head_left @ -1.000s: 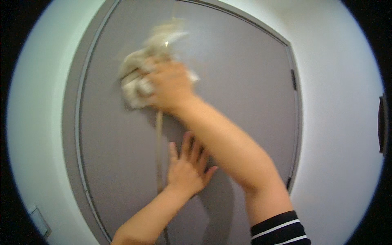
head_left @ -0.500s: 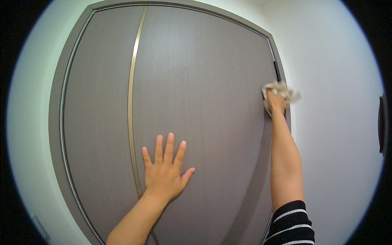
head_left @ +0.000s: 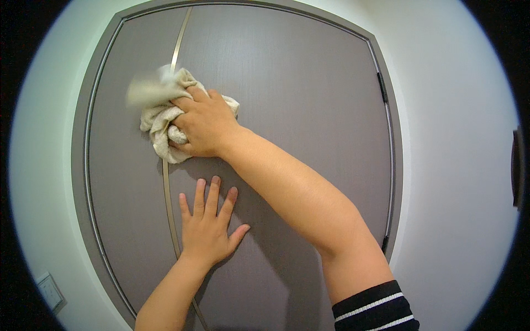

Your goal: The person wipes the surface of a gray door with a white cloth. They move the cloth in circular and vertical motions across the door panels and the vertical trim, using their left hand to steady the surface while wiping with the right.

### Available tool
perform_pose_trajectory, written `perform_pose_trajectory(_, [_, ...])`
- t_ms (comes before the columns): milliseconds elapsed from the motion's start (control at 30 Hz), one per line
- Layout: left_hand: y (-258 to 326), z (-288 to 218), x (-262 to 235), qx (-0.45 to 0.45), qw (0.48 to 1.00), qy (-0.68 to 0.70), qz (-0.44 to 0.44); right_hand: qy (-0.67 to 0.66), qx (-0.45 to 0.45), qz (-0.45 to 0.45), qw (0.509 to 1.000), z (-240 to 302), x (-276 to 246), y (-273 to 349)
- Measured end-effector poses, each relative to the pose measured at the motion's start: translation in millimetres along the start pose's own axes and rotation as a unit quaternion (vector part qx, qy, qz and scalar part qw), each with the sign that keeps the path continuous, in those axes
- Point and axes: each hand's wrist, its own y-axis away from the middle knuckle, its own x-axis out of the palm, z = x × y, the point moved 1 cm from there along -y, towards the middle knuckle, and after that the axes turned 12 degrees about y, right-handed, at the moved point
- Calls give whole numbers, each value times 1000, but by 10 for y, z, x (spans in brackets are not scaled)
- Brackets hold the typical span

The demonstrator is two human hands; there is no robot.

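Observation:
My right hand [head_left: 205, 124] presses a crumpled cream cloth [head_left: 165, 118] against the grey door [head_left: 298, 99], its fingers curled into the fabric. The cloth covers part of the thin gold strip [head_left: 167, 193] that runs down the door, and its left end is smeared by motion. Below it, my left hand [head_left: 206, 231] lies flat on the door just right of the strip, fingers spread and holding nothing.
A grey frame [head_left: 80, 182] surrounds the door, with dark hinges [head_left: 382, 87] along its right side. White walls [head_left: 452, 165] flank it. At the lower left is a wall switch plate [head_left: 51, 292]; a dark object [head_left: 517, 168] juts in at the far right.
My right hand has swept the cloth from the door's right edge leftward across to the gold strip. My left hand stays flat on the door; the view has shifted slightly.

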Motion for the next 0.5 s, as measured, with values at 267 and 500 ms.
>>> perform_pose_trajectory(267, [42, -61, 38, 2, 1000, -4, -4, 76, 386, 65, 917, -2020, 84, 961])
perform_pose_trajectory(500, [41, -129, 58, -16, 1000, 2, 16, 161, 523, 97, 831, -1885, -36, 1225])
